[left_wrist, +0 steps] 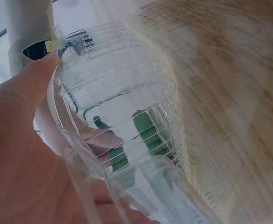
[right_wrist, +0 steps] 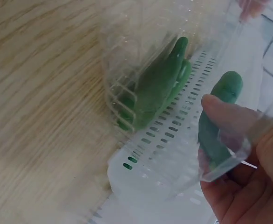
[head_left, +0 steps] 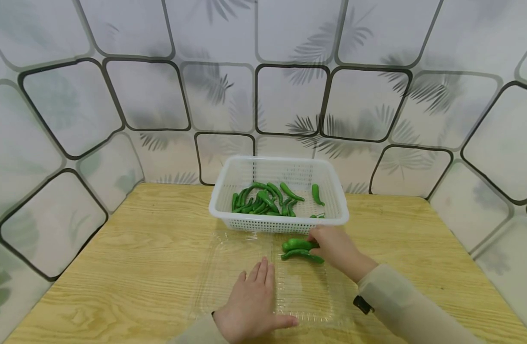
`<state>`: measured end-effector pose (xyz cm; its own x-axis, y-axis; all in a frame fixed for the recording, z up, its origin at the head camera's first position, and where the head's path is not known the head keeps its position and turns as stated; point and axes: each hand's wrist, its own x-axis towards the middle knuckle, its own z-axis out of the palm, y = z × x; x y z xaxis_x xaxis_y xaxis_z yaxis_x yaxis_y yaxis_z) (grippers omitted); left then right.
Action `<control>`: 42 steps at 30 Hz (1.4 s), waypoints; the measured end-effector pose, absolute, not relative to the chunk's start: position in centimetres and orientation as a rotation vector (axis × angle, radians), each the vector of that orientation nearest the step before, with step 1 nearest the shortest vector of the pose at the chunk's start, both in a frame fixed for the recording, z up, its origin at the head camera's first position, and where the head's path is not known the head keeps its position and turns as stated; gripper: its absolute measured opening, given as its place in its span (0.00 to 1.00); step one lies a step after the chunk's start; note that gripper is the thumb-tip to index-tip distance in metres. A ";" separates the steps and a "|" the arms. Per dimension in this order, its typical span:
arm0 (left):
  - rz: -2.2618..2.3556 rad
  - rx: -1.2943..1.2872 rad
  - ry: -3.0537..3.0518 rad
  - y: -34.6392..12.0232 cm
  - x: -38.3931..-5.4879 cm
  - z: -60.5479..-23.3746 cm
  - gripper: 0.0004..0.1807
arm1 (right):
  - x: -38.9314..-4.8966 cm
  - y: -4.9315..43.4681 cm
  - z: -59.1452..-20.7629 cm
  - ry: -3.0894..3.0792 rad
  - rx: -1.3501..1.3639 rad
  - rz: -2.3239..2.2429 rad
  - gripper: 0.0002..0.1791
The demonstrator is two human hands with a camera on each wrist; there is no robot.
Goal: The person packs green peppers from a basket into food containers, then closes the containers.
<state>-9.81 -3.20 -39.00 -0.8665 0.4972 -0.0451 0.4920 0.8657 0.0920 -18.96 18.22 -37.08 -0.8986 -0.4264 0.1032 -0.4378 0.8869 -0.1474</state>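
A clear plastic clamshell box (head_left: 229, 282) lies unfolded on the table, its two halves side by side. My left hand (head_left: 252, 303) rests on it near the middle fold, fingers straight and thumb spread. Over the right half, my right hand (head_left: 338, 251) pinches a green pepper (right_wrist: 219, 135) between thumb and fingers. Further green peppers (right_wrist: 160, 84) lie beside it against the box's far wall. Through the plastic in the left wrist view, peppers (left_wrist: 148, 133) and fingertips of the right hand show.
Directly behind the box stands a white perforated basket (head_left: 263, 224) holding several green peppers (head_left: 268, 200), heaped mostly on its left side. The wooden table (head_left: 130, 258) meets patterned wall panels (head_left: 289, 100) at the back and sides.
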 end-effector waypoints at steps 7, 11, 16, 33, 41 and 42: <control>0.111 0.796 2.978 -3.2 -9.8 -39.1 0.63 | -19.2 18.5 -38.0 -2.960 0.791 0.227 0.11; 0.118 0.791 2.971 -3.2 -9.9 -39.1 0.63 | -19.2 18.5 -38.4 -2.968 0.830 0.205 0.12; 0.121 0.794 2.965 -3.2 -10.1 -39.0 0.63 | -19.2 18.6 -38.7 -2.954 0.835 0.166 0.13; 0.067 0.813 2.940 -3.1 -10.2 -38.3 0.64 | -19.0 18.5 -39.2 -2.940 0.866 0.106 0.12; 0.076 0.811 2.940 -3.1 -10.1 -38.4 0.64 | -19.0 18.3 -39.5 -2.946 0.836 0.129 0.11; 0.074 0.812 2.943 -3.1 -10.1 -38.5 0.64 | -19.0 18.3 -39.6 -2.948 0.836 0.130 0.11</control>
<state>-10.09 -3.09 -38.46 -0.8549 0.5138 -0.0717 0.5096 0.8576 0.0697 -18.99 18.30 -39.59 -0.8490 -0.5199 0.0947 -0.5262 0.8482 -0.0608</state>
